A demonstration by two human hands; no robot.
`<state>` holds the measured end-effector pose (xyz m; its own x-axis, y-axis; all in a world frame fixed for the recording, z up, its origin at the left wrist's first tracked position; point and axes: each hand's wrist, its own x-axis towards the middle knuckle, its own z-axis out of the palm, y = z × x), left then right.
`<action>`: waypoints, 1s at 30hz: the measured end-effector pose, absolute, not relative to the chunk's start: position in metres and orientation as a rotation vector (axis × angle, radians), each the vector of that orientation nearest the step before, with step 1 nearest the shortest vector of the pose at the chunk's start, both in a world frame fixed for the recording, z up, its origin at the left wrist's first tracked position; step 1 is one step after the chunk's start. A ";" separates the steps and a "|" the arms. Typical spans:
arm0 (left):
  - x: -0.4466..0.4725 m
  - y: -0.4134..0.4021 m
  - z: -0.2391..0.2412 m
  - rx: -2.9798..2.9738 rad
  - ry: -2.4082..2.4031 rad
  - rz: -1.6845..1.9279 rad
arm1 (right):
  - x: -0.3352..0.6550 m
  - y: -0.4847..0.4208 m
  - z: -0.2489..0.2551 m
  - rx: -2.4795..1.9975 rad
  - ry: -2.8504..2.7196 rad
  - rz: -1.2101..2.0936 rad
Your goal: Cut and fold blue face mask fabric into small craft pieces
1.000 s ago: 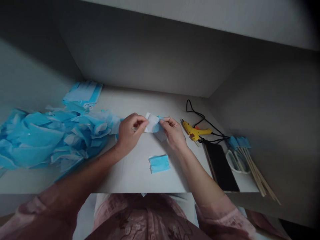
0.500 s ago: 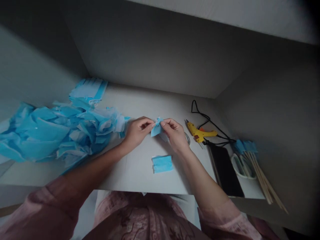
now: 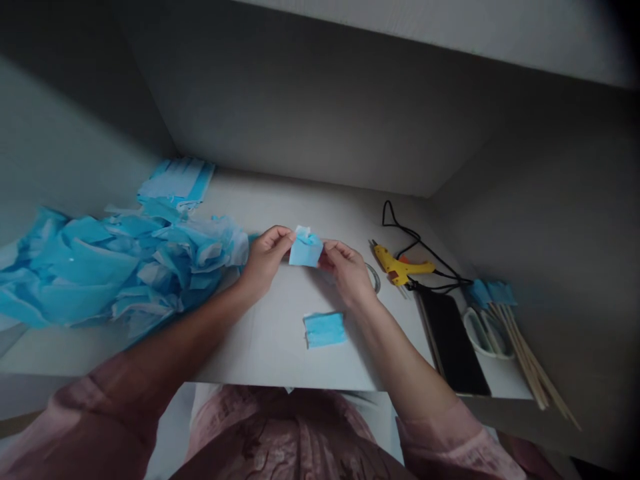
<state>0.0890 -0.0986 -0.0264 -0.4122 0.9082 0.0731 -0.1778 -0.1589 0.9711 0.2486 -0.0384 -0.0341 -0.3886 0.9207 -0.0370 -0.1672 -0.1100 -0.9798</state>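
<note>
Between my hands, above the middle of the white table, is a small blue and white fabric piece [image 3: 306, 249] with a crumpled upper edge. My left hand [image 3: 267, 257] pinches its left side between thumb and fingers. At its right edge my right hand [image 3: 346, 265] is closed on it, thumb against the fingers. Below them, a flat blue fabric rectangle [image 3: 325, 330] lies on the table. Partly hidden behind my right hand is a round ring-shaped thing [image 3: 374, 277], perhaps a tape roll.
A big heap of blue and white fabric scraps [image 3: 100, 267] covers the left, with a stack of blue sheets [image 3: 179, 181] behind. Right are a yellow glue gun [image 3: 403, 265] with black cord, a dark flat object [image 3: 454, 343], a white dish [image 3: 485, 333] and blue-tipped wooden sticks [image 3: 525, 353].
The fabric piece went from gathered and narrow to spread out flatter. Both hands shifted slightly, and the gap between them widened. The table items stayed in place.
</note>
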 end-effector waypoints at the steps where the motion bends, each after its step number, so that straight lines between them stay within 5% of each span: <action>1: 0.088 -0.099 -0.026 0.890 1.258 1.665 | 0.251 -0.037 -0.032 -0.908 -1.361 1.527; 4: 0.086 -0.100 -0.026 0.939 1.267 1.600 | 0.259 -0.037 -0.024 -0.808 -1.565 1.229; 13: 0.089 -0.102 -0.026 1.175 1.263 1.562 | 0.260 -0.041 -0.016 -0.798 -1.790 1.050; 30: 0.088 -0.103 -0.028 1.188 1.236 1.333 | 0.256 -0.038 -0.024 -0.850 -1.704 1.227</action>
